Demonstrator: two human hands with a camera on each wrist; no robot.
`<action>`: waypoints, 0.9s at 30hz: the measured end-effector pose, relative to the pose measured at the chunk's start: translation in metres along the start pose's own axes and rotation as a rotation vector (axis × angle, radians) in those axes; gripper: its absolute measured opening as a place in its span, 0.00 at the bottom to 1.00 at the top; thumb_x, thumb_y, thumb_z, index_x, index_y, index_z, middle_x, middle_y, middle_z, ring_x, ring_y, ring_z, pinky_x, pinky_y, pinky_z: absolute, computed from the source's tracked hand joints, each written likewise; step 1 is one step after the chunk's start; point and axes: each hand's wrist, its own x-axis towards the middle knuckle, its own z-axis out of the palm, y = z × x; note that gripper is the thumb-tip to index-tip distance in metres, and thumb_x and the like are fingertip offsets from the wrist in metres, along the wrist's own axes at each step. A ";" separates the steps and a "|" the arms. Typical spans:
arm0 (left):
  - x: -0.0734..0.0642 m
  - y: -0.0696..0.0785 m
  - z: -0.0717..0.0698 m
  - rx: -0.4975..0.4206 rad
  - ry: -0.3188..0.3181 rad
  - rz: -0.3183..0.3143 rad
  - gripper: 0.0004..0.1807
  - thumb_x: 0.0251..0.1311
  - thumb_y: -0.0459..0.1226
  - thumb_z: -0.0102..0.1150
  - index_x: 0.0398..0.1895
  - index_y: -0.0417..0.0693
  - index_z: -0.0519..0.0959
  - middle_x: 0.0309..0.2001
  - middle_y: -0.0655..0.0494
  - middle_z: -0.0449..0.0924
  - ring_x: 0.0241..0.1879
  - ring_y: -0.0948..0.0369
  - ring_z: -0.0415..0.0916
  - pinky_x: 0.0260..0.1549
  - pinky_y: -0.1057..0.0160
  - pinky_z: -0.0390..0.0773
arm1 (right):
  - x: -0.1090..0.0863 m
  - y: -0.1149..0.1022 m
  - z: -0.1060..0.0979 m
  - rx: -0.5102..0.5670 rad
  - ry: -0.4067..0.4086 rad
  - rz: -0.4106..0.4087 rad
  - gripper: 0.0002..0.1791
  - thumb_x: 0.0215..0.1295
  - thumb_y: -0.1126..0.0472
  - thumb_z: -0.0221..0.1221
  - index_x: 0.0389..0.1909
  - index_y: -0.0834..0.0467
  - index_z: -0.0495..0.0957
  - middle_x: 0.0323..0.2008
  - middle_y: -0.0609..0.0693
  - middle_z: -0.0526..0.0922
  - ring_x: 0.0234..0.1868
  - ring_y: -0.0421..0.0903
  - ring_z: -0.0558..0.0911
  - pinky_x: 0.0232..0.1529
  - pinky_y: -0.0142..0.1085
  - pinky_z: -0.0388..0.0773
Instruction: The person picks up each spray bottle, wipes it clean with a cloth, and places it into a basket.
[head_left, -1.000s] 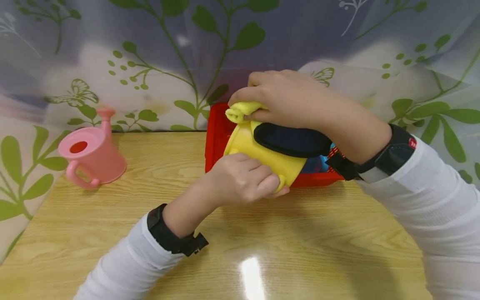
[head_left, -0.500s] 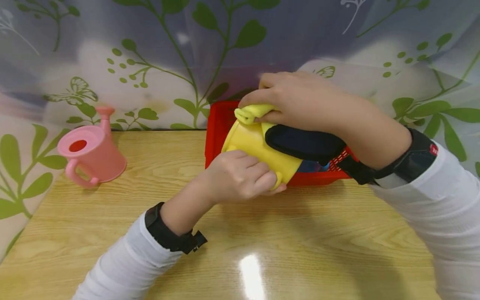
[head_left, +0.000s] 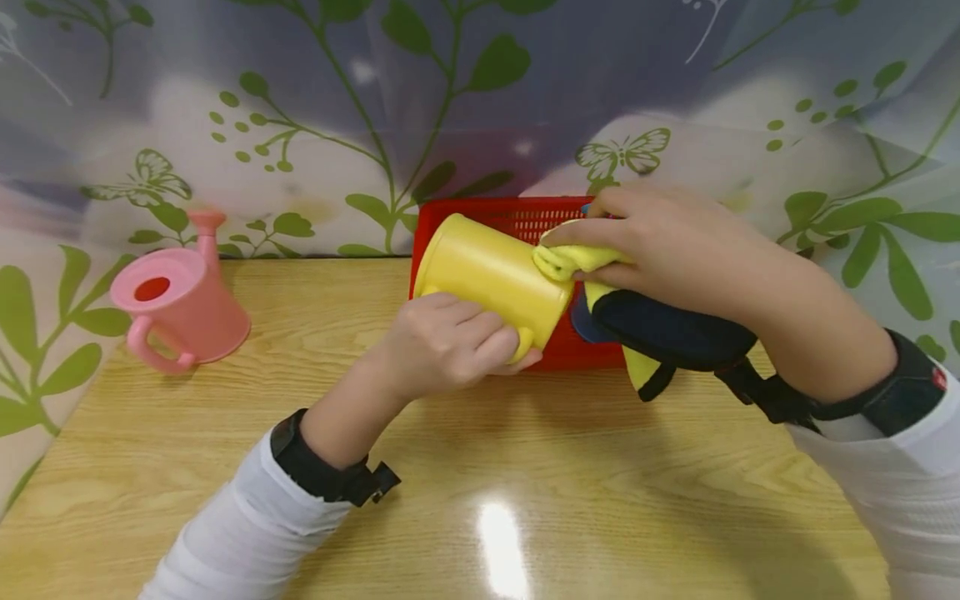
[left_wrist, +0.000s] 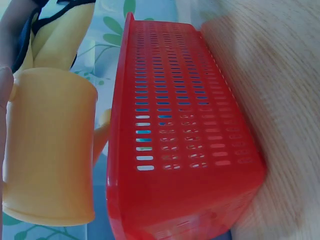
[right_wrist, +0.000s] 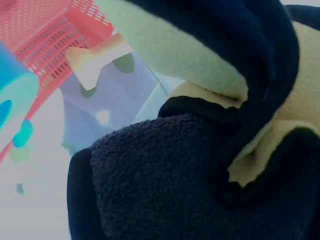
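My left hand (head_left: pixel 453 343) grips the handle of a yellow toy watering can (head_left: pixel 491 271), which lies tilted in the air over a red basket. In the left wrist view its short spout (left_wrist: pixel 102 136) sticks out on the basket side. Pinched in my right hand (head_left: pixel 667 246) is a cloth (head_left: pixel 667 327), yellow on one face and dark navy on the other. A bunched yellow fold of it touches the can near its base end. The cloth's folds fill most of the right wrist view and hide my right fingers there.
The red slotted basket (left_wrist: pixel 190 190) stands at the table's back edge against a leaf-printed curtain. It holds blue things, partly hidden, including a light-blue one (right_wrist: pixel 17 85). A pink watering can (head_left: pixel 198 312) stands at the left on the wooden table (head_left: pixel 420 517).
My right hand has slid the cloth right and downward along the can toward its base, uncovering the can's upper side. The left hand and the can have shifted slightly left.
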 end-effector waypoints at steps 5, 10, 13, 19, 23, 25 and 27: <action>-0.004 0.001 0.000 0.010 0.004 -0.021 0.22 0.60 0.48 0.60 0.16 0.49 0.63 0.11 0.62 0.61 0.11 0.67 0.54 0.12 0.71 0.55 | -0.017 0.005 0.004 0.010 -0.022 0.038 0.23 0.55 0.59 0.69 0.54 0.44 0.79 0.33 0.47 0.74 0.30 0.44 0.69 0.29 0.38 0.67; -0.008 0.003 0.001 0.003 0.040 -0.046 0.22 0.58 0.47 0.62 0.16 0.49 0.63 0.11 0.62 0.59 0.11 0.66 0.52 0.12 0.71 0.53 | -0.021 0.011 0.005 0.040 -0.077 0.082 0.24 0.56 0.58 0.68 0.56 0.44 0.78 0.33 0.45 0.71 0.29 0.42 0.68 0.29 0.37 0.66; -0.009 0.004 0.001 -0.003 0.054 -0.057 0.23 0.57 0.47 0.63 0.16 0.49 0.62 0.11 0.61 0.59 0.11 0.65 0.51 0.12 0.71 0.52 | -0.018 0.013 0.006 0.093 -0.072 0.070 0.23 0.58 0.57 0.67 0.56 0.44 0.78 0.35 0.44 0.72 0.30 0.41 0.69 0.29 0.37 0.67; -0.008 0.004 0.000 0.001 0.075 -0.056 0.23 0.56 0.47 0.63 0.15 0.49 0.62 0.11 0.62 0.57 0.12 0.66 0.50 0.12 0.70 0.51 | -0.012 0.012 0.003 0.129 -0.063 0.073 0.22 0.59 0.56 0.66 0.55 0.43 0.78 0.37 0.44 0.75 0.32 0.41 0.70 0.28 0.36 0.68; -0.005 0.004 -0.001 0.012 0.072 -0.043 0.23 0.56 0.48 0.63 0.15 0.50 0.63 0.11 0.62 0.57 0.12 0.66 0.51 0.12 0.71 0.52 | -0.010 0.013 0.002 0.136 -0.055 0.061 0.22 0.59 0.56 0.67 0.55 0.44 0.78 0.39 0.45 0.77 0.34 0.41 0.71 0.30 0.37 0.69; -0.003 0.004 -0.001 0.023 0.064 -0.021 0.22 0.56 0.48 0.64 0.16 0.50 0.64 0.11 0.62 0.59 0.12 0.66 0.52 0.12 0.72 0.53 | -0.008 0.013 0.001 0.137 -0.055 0.049 0.21 0.59 0.56 0.66 0.55 0.44 0.79 0.39 0.44 0.78 0.35 0.41 0.71 0.31 0.37 0.69; -0.001 0.005 -0.001 0.032 0.059 0.005 0.22 0.55 0.50 0.64 0.17 0.49 0.65 0.12 0.62 0.60 0.12 0.67 0.52 0.13 0.73 0.54 | -0.006 0.014 0.001 0.139 -0.060 0.038 0.21 0.59 0.56 0.66 0.55 0.44 0.79 0.40 0.44 0.78 0.36 0.42 0.71 0.33 0.38 0.70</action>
